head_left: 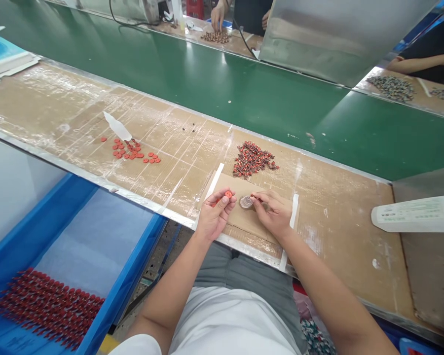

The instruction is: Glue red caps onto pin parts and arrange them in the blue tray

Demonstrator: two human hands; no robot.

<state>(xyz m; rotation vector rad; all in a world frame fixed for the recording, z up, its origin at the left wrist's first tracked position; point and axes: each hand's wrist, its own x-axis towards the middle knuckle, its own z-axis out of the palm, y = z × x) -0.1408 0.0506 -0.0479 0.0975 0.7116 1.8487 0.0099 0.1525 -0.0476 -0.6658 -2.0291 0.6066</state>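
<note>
My left hand (215, 215) pinches a small red disc (228, 194) between thumb and fingers, above the near edge of the bench. Close by on the right, my right hand (275, 211) has its thumb and forefinger closed on a small dark red piece (256, 198); its exact kind is too small to tell. A small round dish (245, 202) sits on a cardboard sheet (240, 217), just left of my right fingertips. Behind the hands lies a pile of small red and dark pieces (252, 159). More red discs (131, 152) are scattered farther left on the bench.
A white strip (117, 127) lies by the loose discs. Along the far side runs a green conveyor belt (207, 88). At lower left, a blue bin (133, 261) holds rows of red pieces (48, 305). A white bottle-like object (418, 215) juts in from the right. Co-workers' hands (218, 17) are across the belt.
</note>
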